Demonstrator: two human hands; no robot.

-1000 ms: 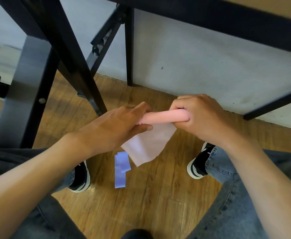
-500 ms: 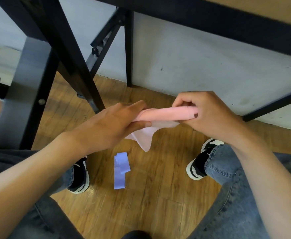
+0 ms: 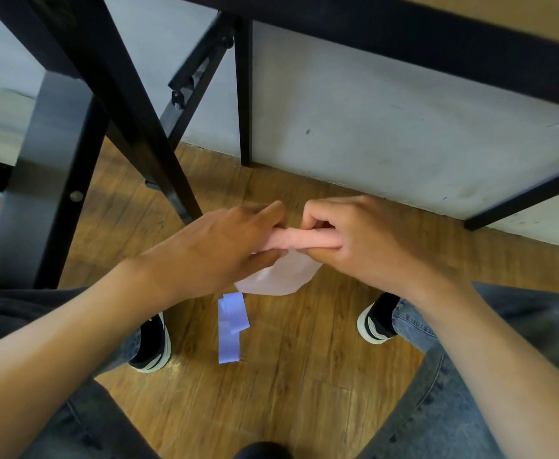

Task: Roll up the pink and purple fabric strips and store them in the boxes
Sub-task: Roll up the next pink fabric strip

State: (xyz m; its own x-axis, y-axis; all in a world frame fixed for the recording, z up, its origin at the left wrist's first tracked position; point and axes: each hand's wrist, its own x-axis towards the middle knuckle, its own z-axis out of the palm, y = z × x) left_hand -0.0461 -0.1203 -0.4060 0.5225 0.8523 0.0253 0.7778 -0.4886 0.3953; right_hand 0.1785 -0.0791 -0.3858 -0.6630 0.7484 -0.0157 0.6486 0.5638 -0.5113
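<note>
1. You are seated, looking down between your knees at a wooden floor (image 3: 288, 385), with black table legs (image 3: 132, 127) ahead and to your left and a grey wall (image 3: 387, 120) behind them.
2. Your left hand (image 3: 218, 246) and right hand (image 3: 364, 240) meet in mid-air above the floor, both holding the pink fabric strip (image 3: 299, 241).
3. The rolled part of the pink strip lies crosswise between your hands; your left fingers and thumb close round its left end, and your right fingers curl tightly round its right end.
4. A loose, pale tail of the same strip hangs below the roll.
5. The purple fabric strip (image 3: 231, 323) lies on the floor between your two black-and-white shoes (image 3: 154, 346), folded over itself, below the hanging tail and apart from your hands.
</note>
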